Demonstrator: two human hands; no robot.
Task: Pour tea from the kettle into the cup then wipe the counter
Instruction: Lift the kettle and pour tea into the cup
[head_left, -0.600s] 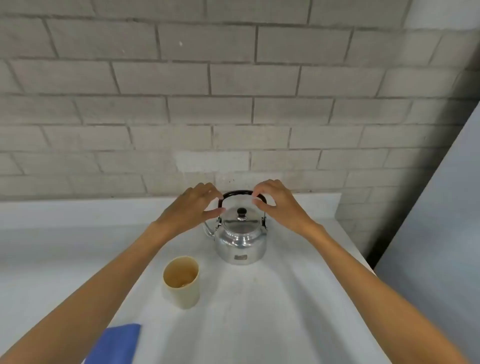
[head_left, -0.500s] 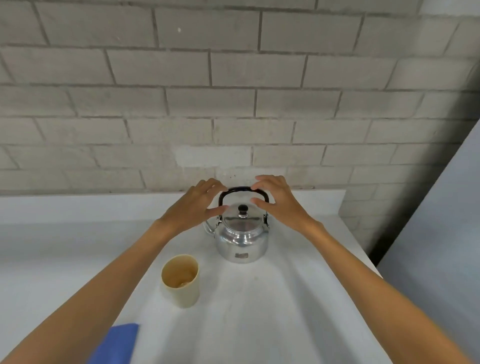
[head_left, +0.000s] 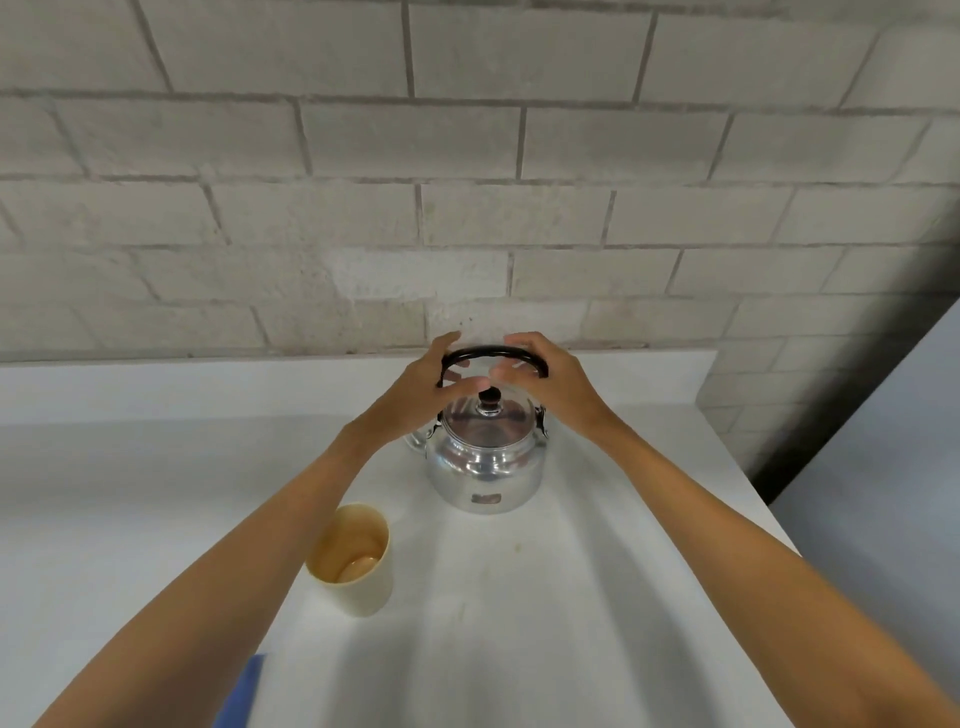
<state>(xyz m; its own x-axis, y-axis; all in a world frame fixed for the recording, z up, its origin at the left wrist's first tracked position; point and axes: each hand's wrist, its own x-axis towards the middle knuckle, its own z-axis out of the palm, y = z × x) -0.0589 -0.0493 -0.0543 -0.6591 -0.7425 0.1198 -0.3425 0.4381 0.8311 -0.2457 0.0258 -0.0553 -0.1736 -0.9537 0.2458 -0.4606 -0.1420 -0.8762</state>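
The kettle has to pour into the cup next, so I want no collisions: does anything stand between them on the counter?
Nothing visible does. The counter is bare between the kettle and the cup; only the left forearm passes above, left of the cup.

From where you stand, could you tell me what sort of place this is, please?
Probably a plain kitchenette or utility counter: a white counter against a bare block wall, with a metal kettle and a cup set out on it.
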